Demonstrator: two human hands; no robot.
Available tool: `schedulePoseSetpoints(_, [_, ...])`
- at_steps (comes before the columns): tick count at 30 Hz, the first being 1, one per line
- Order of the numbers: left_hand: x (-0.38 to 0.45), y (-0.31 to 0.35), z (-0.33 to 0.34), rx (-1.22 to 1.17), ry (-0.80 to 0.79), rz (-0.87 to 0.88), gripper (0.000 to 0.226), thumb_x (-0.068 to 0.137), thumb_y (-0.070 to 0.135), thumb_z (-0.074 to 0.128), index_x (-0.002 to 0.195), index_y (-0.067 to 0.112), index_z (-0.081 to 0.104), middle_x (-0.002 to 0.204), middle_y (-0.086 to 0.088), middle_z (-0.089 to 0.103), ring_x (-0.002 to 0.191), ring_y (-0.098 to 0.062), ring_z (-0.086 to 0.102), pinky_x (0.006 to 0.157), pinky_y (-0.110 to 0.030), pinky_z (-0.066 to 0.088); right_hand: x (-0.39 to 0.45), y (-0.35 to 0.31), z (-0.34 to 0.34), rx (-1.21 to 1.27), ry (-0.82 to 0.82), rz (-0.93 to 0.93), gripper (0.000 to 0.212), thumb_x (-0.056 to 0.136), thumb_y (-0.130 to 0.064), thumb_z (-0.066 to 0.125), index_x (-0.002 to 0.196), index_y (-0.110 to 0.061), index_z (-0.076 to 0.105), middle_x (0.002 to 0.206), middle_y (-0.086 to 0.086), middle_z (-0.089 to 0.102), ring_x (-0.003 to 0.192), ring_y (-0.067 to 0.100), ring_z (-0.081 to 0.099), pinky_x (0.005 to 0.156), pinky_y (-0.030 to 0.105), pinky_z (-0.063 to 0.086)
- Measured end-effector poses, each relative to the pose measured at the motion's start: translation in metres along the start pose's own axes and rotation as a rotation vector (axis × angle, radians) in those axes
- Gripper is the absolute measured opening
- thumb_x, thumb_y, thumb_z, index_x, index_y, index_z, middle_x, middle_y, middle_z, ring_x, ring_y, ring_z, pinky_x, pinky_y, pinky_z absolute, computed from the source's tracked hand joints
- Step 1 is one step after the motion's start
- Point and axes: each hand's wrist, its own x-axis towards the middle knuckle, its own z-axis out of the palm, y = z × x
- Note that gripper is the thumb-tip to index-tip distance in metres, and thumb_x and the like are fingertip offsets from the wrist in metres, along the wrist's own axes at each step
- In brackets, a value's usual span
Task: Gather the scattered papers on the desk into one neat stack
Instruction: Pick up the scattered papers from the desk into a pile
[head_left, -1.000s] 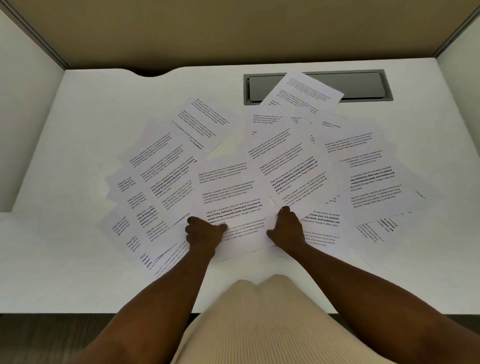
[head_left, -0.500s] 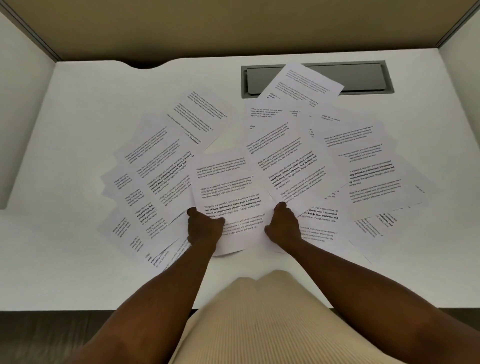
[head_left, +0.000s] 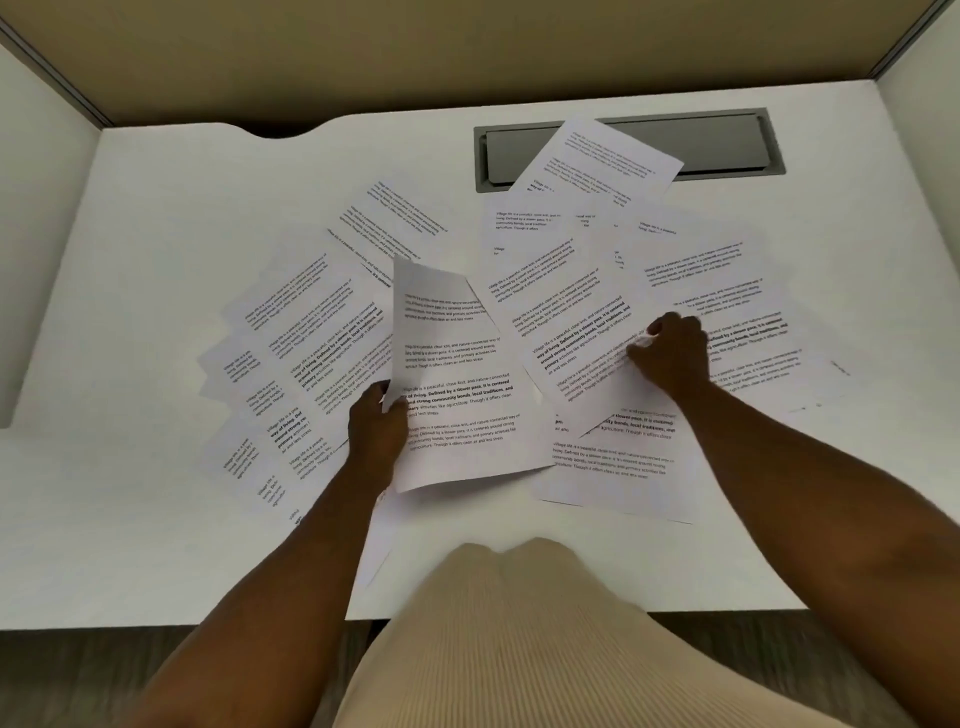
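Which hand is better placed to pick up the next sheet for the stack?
Right. The right hand already rests with fingertips on the angled sheet just right of centre, apparently pinching its edge. The left hand is occupied, gripping the lifted sheet by its left edge.

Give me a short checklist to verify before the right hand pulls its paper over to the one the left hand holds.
1. Left hand grips the lifted sheet: ok.
2. Right hand has pinched one sheet: cannot tell; fingers only press on it.
3. That sheet is free of papers above it: ok.
4. Top sheet clear of the grey slot: not ok, it overlaps.
5. Desk has bare room near the body for stacking: ok.
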Motion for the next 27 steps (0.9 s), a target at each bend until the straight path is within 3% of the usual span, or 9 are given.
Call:
schedulePoseSetpoints(4, [0.003,0.000,0.001,-0.059,-0.018,-0.035,0.038,0.097,0.007,0.054,0.134,0.012,0.056,0.130,-0.008,0.063,0.115,-0.027,0.061,0.104,-0.046,0.048,0.024,0.018,-0.015,-0.066,-0.032,0.110,0.077,0.072,-0.040,0.080,0.131,-0.004,0.045,0.133,0.020,0.044,0.128,0.037,0.039,0.103,0.045,0.038])
schedulePoseSetpoints(7, [0.004,-0.001,0.000,-0.071,-0.016,-0.052,0.042,0.096,0.008,0.055,0.137,0.014,0.055,0.134,-0.007,0.061,0.120,-0.028,0.059,0.106,-0.049,0.046,0.032,0.022,-0.017,-0.090,-0.078,0.161,0.090,0.067,-0.039,0.084,0.135,-0.002,0.038,0.137,0.021,0.041,0.131,0.039,0.038,0.105,0.048,0.037])
schedulePoseSetpoints(16, [0.008,0.000,-0.004,-0.045,-0.001,-0.047,0.046,0.095,0.009,0.055,0.141,0.015,0.052,0.137,-0.007,0.059,0.122,-0.028,0.058,0.107,-0.049,0.046,0.047,0.024,-0.020,-0.134,-0.180,0.186,0.099,0.067,-0.040,0.085,0.137,0.005,0.030,0.139,0.025,0.046,0.131,0.042,0.042,0.106,0.047,0.039])
schedulePoseSetpoints(23, [0.004,0.003,-0.004,-0.051,-0.013,-0.085,0.044,0.096,0.012,0.056,0.140,0.015,0.052,0.135,-0.007,0.061,0.120,-0.029,0.059,0.103,-0.051,0.048,0.051,0.022,-0.017,-0.203,-0.228,0.148,0.079,0.072,-0.049,0.078,0.127,0.002,0.055,0.132,0.021,0.056,0.125,0.038,0.050,0.103,0.043,0.043])
schedulePoseSetpoints(27, [0.005,0.001,-0.006,-0.064,-0.024,-0.099,0.048,0.093,0.016,0.058,0.140,0.016,0.052,0.136,-0.006,0.060,0.121,-0.028,0.059,0.104,-0.051,0.048,0.036,0.007,-0.020,-0.030,-0.174,0.115,0.057,0.081,-0.033,0.074,0.120,0.004,0.057,0.126,0.021,0.058,0.115,0.036,0.055,0.094,0.041,0.046])
